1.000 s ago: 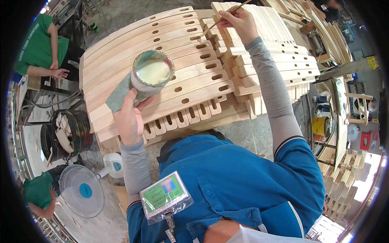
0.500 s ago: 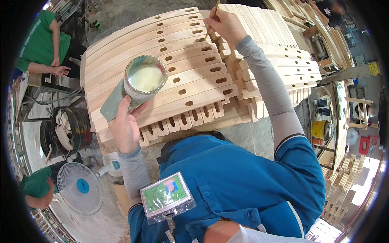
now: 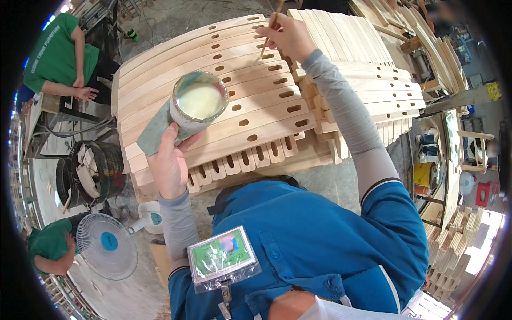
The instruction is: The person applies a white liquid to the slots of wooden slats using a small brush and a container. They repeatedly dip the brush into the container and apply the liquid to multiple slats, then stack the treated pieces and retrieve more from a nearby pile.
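My left hand (image 3: 169,168) is closed around a cup (image 3: 198,101) of pale cream liquid, together with a grey-green flat piece (image 3: 156,130) that looks like sandpaper. Between the fingers of my right hand (image 3: 290,36) is a thin wooden stick (image 3: 269,37), pointing down. Its lower end is at the slotted end of one of the curved wooden slats (image 3: 176,69), which lie side by side in a stack below both hands. Each slat has oval slots near its right end. Whether the stick's tip touches the wood I cannot tell.
A second stack of slats (image 3: 341,37) stands to the right. A person in green (image 3: 64,53) is at the far left, another (image 3: 50,248) at lower left by a fan (image 3: 106,246). A black bin (image 3: 96,170) with wood scraps stands left. Wooden frames (image 3: 453,261) are at lower right.
My right hand with the stick has shifted slightly left and down over the slats. The left hand keeps the cup, which appears a little farther right as the whole view shifts.
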